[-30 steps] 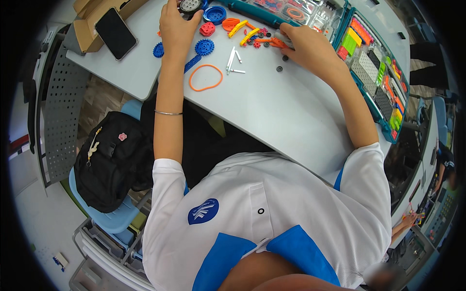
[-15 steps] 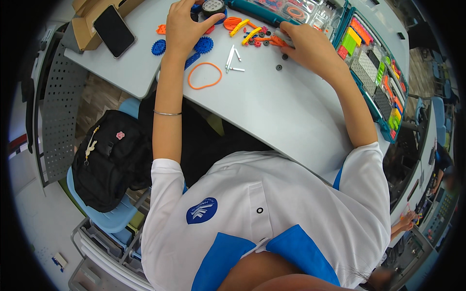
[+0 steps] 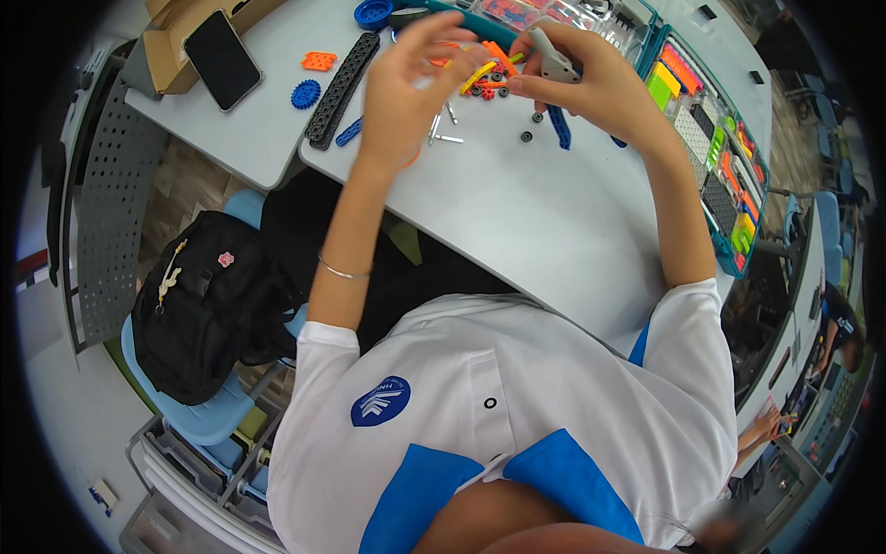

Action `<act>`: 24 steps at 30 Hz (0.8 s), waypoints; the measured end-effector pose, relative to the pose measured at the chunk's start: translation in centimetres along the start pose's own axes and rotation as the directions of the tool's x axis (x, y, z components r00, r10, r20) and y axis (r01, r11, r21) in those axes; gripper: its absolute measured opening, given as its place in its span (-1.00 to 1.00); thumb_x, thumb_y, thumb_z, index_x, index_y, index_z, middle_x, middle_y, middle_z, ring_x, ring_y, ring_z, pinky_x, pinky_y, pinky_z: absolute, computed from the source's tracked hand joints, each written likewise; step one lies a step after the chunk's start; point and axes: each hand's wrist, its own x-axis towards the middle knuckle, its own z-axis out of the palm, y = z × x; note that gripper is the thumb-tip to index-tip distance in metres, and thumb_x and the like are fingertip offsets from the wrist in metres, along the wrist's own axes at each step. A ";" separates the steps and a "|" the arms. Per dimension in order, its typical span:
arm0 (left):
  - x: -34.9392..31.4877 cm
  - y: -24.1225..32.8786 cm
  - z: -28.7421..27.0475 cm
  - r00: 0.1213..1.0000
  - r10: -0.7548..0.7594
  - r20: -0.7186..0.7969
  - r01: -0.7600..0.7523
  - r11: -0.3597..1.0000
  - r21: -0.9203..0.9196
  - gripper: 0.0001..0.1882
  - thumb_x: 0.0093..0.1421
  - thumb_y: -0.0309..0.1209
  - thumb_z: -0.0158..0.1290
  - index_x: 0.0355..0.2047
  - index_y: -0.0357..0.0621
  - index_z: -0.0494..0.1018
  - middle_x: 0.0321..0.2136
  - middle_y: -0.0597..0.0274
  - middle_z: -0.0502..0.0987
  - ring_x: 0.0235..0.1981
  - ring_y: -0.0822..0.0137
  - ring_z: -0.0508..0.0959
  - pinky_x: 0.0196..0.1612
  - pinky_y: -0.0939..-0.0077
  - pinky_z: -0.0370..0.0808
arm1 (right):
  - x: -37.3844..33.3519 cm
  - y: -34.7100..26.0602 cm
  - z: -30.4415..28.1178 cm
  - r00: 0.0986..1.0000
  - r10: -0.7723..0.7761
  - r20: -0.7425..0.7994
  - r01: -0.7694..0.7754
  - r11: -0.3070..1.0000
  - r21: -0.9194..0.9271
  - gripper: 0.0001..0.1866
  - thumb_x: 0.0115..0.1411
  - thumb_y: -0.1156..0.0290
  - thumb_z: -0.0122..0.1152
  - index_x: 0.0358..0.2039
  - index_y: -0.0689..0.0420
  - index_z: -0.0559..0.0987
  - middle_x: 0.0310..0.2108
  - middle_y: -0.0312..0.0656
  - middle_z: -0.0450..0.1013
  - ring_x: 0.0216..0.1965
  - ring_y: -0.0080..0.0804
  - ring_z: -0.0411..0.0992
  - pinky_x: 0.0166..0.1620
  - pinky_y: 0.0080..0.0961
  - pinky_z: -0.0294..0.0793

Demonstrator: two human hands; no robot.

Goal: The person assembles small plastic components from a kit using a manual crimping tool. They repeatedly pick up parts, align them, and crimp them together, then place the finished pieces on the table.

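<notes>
My right hand (image 3: 591,83) grips a pair of pliers (image 3: 556,66) with grey jaws and dark blue handles, held above the table. Over the table to its left, my left hand (image 3: 415,83) is empty, its fingers apart and slightly blurred. Beneath and between the hands lie yellow and orange plastic pieces (image 3: 477,78), small dark rings (image 3: 526,137) and white pins (image 3: 449,139). An orange rubber band is mostly hidden behind my left wrist. Left of that hand rest a long black perforated beam (image 3: 342,90), a blue gear (image 3: 305,93) and an orange plate (image 3: 319,61).
A phone (image 3: 222,61) lies by an open cardboard box (image 3: 171,65) at the far left. At the right stands a teal parts case (image 3: 711,138) with colourful pieces. A blue wheel (image 3: 374,13) sits at the back. A black backpack (image 3: 208,305) rests on a chair below the table edge.
My left hand has left the dark wheel and moved right and nearer, uncovering the black beam. My right hand has lifted the pliers into view from among the parts.
</notes>
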 end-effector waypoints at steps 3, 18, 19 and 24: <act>-1.9 0.0 1.3 0.963 -0.210 0.168 0.227 0.970 -0.088 -0.58 0.28 -0.29 0.20 0.00 -0.38 0.49 -0.23 0.12 0.62 -0.23 0.39 0.64 -0.17 0.62 0.53 | -0.3 -0.4 0.6 0.999 -0.034 0.014 0.034 0.999 0.032 -0.62 0.15 0.21 0.42 -0.10 0.12 0.56 -0.46 -0.41 0.45 -0.45 -0.67 0.51 -0.41 -0.72 0.46; -2.8 -0.4 1.2 0.981 0.015 0.192 -0.034 0.995 0.096 -0.61 0.39 -0.24 0.04 0.07 -0.28 0.51 -0.29 0.24 0.48 -0.31 0.49 0.53 -0.20 0.65 0.47 | -1.2 0.5 1.6 0.985 -0.083 0.150 0.125 0.946 -0.299 -0.84 0.24 0.51 0.10 -0.20 0.30 0.48 -0.39 -0.14 0.49 -0.40 -0.39 0.55 -0.26 -0.47 0.53; -2.7 -0.2 1.2 0.985 0.015 0.172 -0.031 0.995 0.092 -0.61 0.38 -0.23 0.05 0.05 -0.29 0.51 -0.29 0.23 0.48 -0.31 0.49 0.53 -0.22 0.65 0.47 | -1.2 0.5 1.5 0.985 -0.075 0.152 0.120 0.943 -0.311 -0.83 0.23 0.51 0.10 -0.19 0.30 0.49 -0.40 -0.14 0.49 -0.40 -0.38 0.55 -0.26 -0.47 0.53; -2.9 -0.2 1.3 0.990 0.015 0.143 -0.022 0.999 0.048 -0.61 0.35 -0.24 0.09 -0.03 -0.36 0.53 -0.27 0.22 0.51 -0.32 0.48 0.54 -0.28 0.64 0.47 | -1.2 0.5 1.6 0.985 -0.073 0.159 0.124 0.934 -0.334 -0.82 0.19 0.54 0.10 -0.18 0.29 0.49 -0.41 -0.11 0.50 -0.41 -0.35 0.54 -0.25 -0.45 0.53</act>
